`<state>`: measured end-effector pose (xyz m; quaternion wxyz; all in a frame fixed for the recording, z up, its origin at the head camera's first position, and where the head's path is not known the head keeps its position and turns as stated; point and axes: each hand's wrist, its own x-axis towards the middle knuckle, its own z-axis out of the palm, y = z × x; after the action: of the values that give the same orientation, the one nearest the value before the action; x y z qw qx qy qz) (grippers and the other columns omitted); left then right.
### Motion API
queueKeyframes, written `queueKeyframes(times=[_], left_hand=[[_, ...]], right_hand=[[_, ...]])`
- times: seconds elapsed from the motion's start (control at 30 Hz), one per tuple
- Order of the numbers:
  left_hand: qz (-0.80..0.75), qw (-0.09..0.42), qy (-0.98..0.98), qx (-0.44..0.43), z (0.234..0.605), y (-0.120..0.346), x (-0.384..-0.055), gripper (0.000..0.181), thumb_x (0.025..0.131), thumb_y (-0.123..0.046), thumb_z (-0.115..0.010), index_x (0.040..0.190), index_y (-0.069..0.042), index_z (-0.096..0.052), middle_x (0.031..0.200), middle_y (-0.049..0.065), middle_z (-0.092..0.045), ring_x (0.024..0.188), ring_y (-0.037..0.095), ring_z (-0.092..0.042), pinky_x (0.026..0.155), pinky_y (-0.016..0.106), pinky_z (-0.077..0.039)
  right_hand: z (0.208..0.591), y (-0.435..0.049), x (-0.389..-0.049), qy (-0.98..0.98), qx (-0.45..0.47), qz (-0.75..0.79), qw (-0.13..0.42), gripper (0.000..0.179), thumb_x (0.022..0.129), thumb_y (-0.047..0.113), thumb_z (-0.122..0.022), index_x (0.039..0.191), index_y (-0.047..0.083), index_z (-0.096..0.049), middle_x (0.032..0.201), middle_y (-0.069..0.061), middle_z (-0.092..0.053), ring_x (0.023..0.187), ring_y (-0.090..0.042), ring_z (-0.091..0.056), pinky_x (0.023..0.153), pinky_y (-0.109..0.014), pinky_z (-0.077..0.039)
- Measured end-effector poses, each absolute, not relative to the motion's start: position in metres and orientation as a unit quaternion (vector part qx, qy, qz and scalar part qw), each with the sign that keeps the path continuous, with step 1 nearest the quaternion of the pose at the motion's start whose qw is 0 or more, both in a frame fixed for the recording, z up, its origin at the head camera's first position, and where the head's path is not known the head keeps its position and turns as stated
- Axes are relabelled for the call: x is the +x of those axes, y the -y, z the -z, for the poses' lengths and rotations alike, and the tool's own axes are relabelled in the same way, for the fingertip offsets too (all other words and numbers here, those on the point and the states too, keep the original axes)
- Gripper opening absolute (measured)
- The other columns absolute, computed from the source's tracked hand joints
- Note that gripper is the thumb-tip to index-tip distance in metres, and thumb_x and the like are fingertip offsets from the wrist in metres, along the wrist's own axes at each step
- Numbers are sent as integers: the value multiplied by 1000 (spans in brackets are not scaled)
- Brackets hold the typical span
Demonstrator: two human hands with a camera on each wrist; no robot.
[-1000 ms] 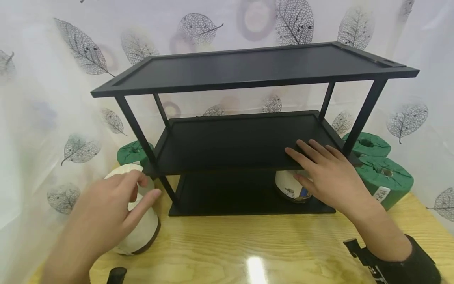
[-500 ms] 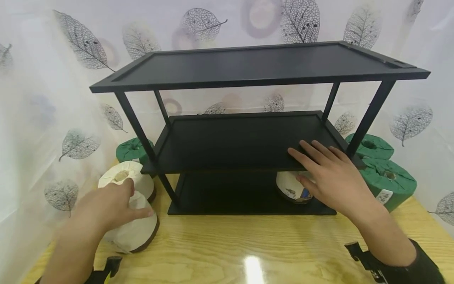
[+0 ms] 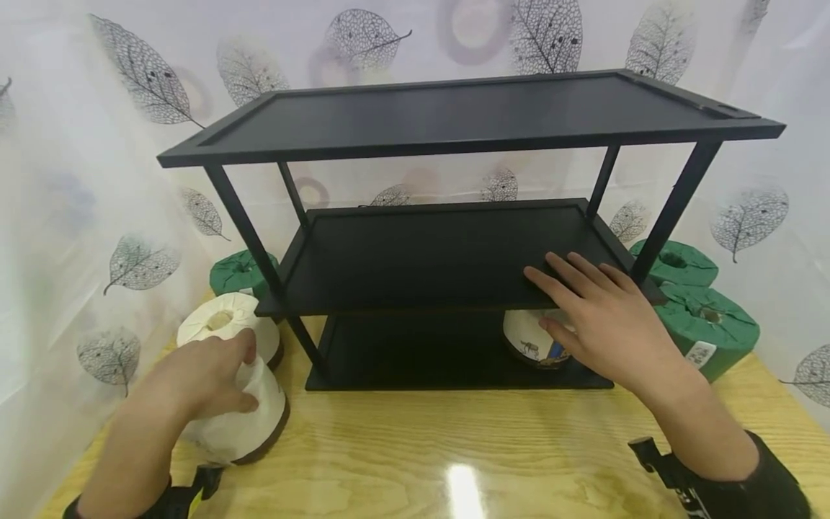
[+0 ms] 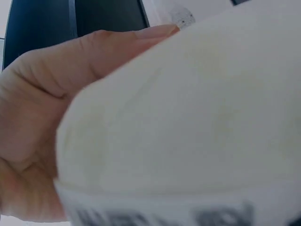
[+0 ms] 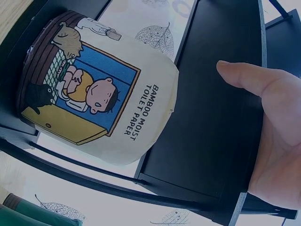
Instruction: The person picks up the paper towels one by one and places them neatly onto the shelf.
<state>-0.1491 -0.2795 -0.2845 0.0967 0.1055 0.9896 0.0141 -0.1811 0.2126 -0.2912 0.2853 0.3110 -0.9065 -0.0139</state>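
At the left, my left hand (image 3: pixel 194 378) reaches over the nearer white-wrapped toilet paper roll (image 3: pixel 243 436), its thumb on the side facing the rack. The left wrist view has that roll (image 4: pixel 183 127) filling most of the frame, with the thumb along it. Across the front edge of the middle shelf (image 3: pixel 434 259) of a black rack lies my right hand (image 3: pixel 606 331), fingers spread. Below it, another toilet paper roll (image 3: pixel 528 335) stands on the bottom shelf, partly hidden. Cartoon print and the words "bamboo moist toilet paper" show on this roll (image 5: pixel 155 66) in the right wrist view.
A second white roll (image 3: pixel 256 321) stands behind the left one, with a green-wrapped roll (image 3: pixel 227 274) further back. Green rolls (image 3: pixel 707 339) also stand right of the rack. The top shelf (image 3: pixel 454 115) overhangs the others. A leaf-patterned curtain (image 3: pixel 415 43) backs the wooden table (image 3: pixel 363 454).
My left hand has come down onto the nearer white roll, its thumb moving to the roll's side. The right hand has kept its place on the shelf; the view has shifted slightly.
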Motion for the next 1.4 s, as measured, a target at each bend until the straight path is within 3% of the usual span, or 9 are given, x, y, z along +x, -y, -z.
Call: queueKeyframes(times=[0.23, 0.5, 0.63, 0.8, 1.1, 1.4], left_hand=[[-27, 97, -987, 126, 282, 279, -144, 49, 71, -35, -83, 104, -14, -53, 71, -3, -53, 66, 16, -50, 61, 36, -44], [-73, 109, -980, 151, 277, 272, -136, 49, 75, -34, -82, 108, -17, -49, 66, -4, -48, 60, 12, -44, 57, 29, -37], [-91, 92, -977, 171, 274, 263, -130, 50, 74, -31, -83, 105, -19, -45, 64, -6, -45, 57, 9, -41, 55, 26, -35], [-78, 71, -977, 184, 274, 249, -125, 46, 72, -31, -83, 102, -20, -49, 64, -8, -45, 57, 8, -42, 57, 27, -37], [-45, 65, -967, 241, 275, 216, -120, 36, 73, -30, -81, 95, -26, -52, 61, -12, -45, 55, 8, -41, 53, 27, -36], [-19, 2, -948, 318, 280, 196, -122, 33, 73, -28, -78, 88, -26, -49, 59, -14, -39, 53, 6, -36, 54, 26, -32]], right_hand=[[292, -212, -180, 908, 308, 17, 283, 75, 81, 32, -80, 148, 18, -49, 148, -18, -51, 135, -41, -49, 101, -61, -43], [291, -212, -180, 908, 305, 20, 286, 74, 81, 31, -81, 147, 18, -50, 148, -18, -51, 134, -41, -49, 101, -61, -43], [291, -213, -179, 911, 302, 17, 280, 68, 85, 19, -73, 148, 18, -49, 150, -17, -49, 136, -42, -47, 101, -61, -43], [290, -213, -179, 915, 301, 18, 269, 73, 81, 5, -65, 150, 18, -46, 152, -17, -46, 137, -42, -45, 102, -61, -42], [290, -212, -180, 918, 299, 24, 261, 77, 78, 4, -69, 150, 17, -46, 152, -18, -46, 138, -42, -45, 103, -61, -41], [290, -212, -180, 916, 300, 22, 265, 76, 79, 5, -67, 150, 18, -46, 152, -18, -46, 138, -42, -44, 102, -61, -41]])
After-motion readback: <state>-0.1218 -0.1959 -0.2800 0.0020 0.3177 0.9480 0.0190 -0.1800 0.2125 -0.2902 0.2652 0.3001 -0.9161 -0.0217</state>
